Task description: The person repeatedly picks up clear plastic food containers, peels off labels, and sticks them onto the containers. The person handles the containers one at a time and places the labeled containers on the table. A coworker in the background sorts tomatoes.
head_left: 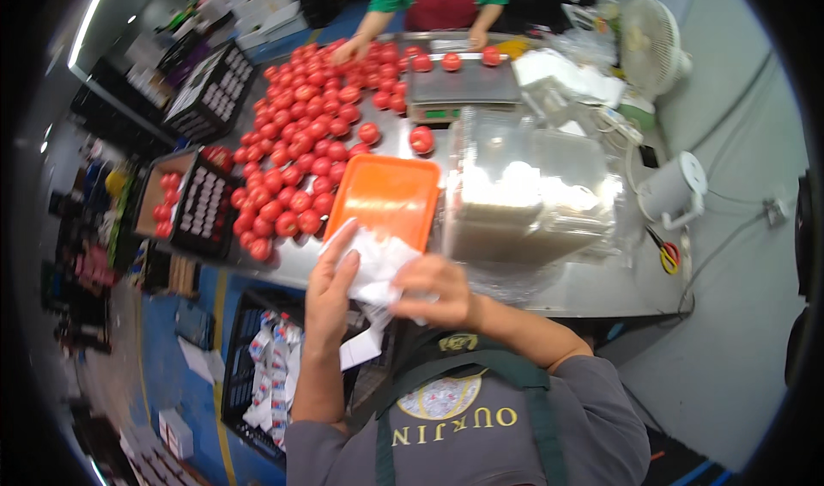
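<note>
Above the near edge of the steel table, both my hands are at a crumpled, thin white sheet, too blurred to tell paper from cloth. My left hand has its long fingers and thumb closed on the sheet's left side. From the right, my right hand curls its fingers on the other side, smeared a little by motion. Just beyond the sheet lies an orange tray, with nothing seen in its visible part. Red tomatoes spread in a big heap left of the tray, and a single tomato sits behind it.
Clear plastic boxes stand stacked at right. A scale bears several tomatoes; a co-worker's hand touches the heap. A kettle, scissors and fan are far right. Black crates flank the table, one below.
</note>
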`<move>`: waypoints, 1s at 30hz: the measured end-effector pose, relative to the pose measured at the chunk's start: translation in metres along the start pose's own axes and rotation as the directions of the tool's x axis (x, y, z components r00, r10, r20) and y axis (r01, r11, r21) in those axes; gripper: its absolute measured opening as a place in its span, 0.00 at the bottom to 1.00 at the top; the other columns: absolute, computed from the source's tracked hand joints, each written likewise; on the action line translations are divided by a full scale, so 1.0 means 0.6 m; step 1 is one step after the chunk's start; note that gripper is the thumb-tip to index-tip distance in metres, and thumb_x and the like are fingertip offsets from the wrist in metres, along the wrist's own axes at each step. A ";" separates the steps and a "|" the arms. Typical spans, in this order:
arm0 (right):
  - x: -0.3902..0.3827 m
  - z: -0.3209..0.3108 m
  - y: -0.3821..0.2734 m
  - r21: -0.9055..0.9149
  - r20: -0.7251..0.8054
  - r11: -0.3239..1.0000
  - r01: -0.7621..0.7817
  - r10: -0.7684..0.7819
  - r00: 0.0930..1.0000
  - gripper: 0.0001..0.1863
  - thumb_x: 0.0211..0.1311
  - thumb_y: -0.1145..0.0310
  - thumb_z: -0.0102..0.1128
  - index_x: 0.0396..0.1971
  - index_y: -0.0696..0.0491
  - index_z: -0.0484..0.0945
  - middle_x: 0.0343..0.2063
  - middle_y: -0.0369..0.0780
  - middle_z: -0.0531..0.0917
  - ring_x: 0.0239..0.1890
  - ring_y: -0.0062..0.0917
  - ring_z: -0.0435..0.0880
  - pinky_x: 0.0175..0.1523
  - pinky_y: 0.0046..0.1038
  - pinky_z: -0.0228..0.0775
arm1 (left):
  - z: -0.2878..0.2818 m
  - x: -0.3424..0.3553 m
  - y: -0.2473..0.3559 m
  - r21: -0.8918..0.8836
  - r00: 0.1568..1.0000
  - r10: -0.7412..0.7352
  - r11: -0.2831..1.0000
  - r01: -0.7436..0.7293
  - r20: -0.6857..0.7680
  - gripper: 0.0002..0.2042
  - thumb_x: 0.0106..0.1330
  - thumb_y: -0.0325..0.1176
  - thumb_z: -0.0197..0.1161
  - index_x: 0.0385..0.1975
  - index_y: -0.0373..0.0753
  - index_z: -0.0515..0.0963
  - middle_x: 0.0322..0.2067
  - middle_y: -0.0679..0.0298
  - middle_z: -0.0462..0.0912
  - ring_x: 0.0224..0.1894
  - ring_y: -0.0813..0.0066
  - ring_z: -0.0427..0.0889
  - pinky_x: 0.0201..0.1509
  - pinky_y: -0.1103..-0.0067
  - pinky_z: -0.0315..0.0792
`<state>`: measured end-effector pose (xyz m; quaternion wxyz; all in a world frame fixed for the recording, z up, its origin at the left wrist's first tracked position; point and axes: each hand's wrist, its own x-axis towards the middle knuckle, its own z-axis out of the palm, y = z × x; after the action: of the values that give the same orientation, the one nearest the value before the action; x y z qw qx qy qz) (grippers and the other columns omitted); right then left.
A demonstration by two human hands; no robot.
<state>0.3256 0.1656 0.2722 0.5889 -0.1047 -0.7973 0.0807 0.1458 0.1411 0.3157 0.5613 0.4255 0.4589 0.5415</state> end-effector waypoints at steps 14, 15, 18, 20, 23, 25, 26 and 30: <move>-0.038 -0.403 0.140 0.402 -0.270 0.391 -0.828 0.915 0.301 0.06 0.53 0.76 0.62 0.32 0.58 0.76 0.25 0.36 0.80 0.27 0.15 0.78 0.35 0.18 0.70 | 0.038 -0.010 -0.018 0.265 1.000 0.007 0.964 -0.009 0.007 0.20 0.58 0.20 0.58 0.52 0.32 0.68 0.44 0.60 0.74 0.46 0.76 0.74 0.51 0.81 0.67; -0.048 -0.411 0.152 0.383 -0.240 0.361 -0.850 0.928 0.286 0.07 0.53 0.75 0.62 0.32 0.58 0.76 0.25 0.36 0.81 0.27 0.15 0.78 0.34 0.18 0.70 | 0.046 -0.009 -0.019 0.272 1.000 -0.023 0.962 0.016 0.021 0.19 0.58 0.20 0.58 0.51 0.32 0.69 0.43 0.61 0.75 0.45 0.76 0.75 0.50 0.81 0.68; -0.059 -0.419 0.170 0.386 -0.191 0.340 -0.857 0.939 0.286 0.06 0.53 0.75 0.63 0.31 0.58 0.77 0.25 0.36 0.81 0.26 0.15 0.78 0.32 0.18 0.71 | 0.059 -0.008 -0.022 0.287 1.000 -0.015 0.958 0.010 0.015 0.19 0.58 0.21 0.58 0.51 0.32 0.69 0.41 0.61 0.76 0.43 0.77 0.75 0.49 0.81 0.68; -0.048 -0.425 0.178 0.350 -0.174 0.329 -0.877 0.943 0.284 0.06 0.52 0.75 0.63 0.30 0.58 0.77 0.25 0.36 0.81 0.27 0.15 0.78 0.32 0.18 0.71 | 0.062 -0.008 -0.025 0.287 1.000 -0.002 0.958 -0.004 0.020 0.19 0.58 0.20 0.57 0.51 0.32 0.69 0.41 0.61 0.76 0.43 0.77 0.75 0.48 0.81 0.69; -0.051 -0.426 0.186 0.307 -0.146 0.328 -0.893 0.944 0.296 0.06 0.52 0.76 0.63 0.30 0.58 0.76 0.25 0.36 0.81 0.27 0.15 0.78 0.32 0.18 0.71 | 0.066 -0.008 -0.030 0.291 1.000 0.007 0.956 -0.015 0.028 0.18 0.58 0.20 0.57 0.51 0.32 0.69 0.41 0.61 0.76 0.42 0.78 0.75 0.47 0.82 0.69; -0.053 -0.425 0.188 0.285 -0.142 0.341 -0.896 0.939 0.313 0.06 0.52 0.76 0.63 0.30 0.59 0.76 0.25 0.36 0.81 0.27 0.15 0.78 0.31 0.18 0.71 | 0.072 -0.008 -0.028 0.296 1.000 -0.006 0.955 -0.003 0.030 0.18 0.58 0.20 0.57 0.51 0.32 0.69 0.41 0.62 0.76 0.41 0.79 0.75 0.46 0.83 0.69; -0.054 -0.423 0.189 0.277 -0.145 0.351 -0.894 0.935 0.322 0.06 0.52 0.76 0.63 0.30 0.59 0.76 0.26 0.36 0.81 0.27 0.15 0.78 0.31 0.18 0.71 | 0.074 -0.009 -0.028 0.293 1.000 -0.004 0.956 -0.004 0.027 0.18 0.58 0.20 0.57 0.51 0.32 0.69 0.40 0.62 0.76 0.41 0.79 0.75 0.46 0.83 0.69; -0.062 -0.409 0.184 0.240 -0.163 0.427 -0.872 0.903 0.397 0.09 0.49 0.77 0.65 0.31 0.60 0.76 0.26 0.36 0.81 0.27 0.15 0.78 0.31 0.17 0.71 | 0.079 -0.010 -0.031 0.304 1.000 0.001 0.952 -0.008 0.024 0.18 0.58 0.20 0.57 0.51 0.31 0.69 0.40 0.62 0.76 0.40 0.80 0.75 0.45 0.84 0.69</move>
<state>0.5789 0.2639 0.2820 0.5615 -0.4884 -0.5250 0.4129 0.1960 0.1350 0.3080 0.4932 0.5144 0.5292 0.4606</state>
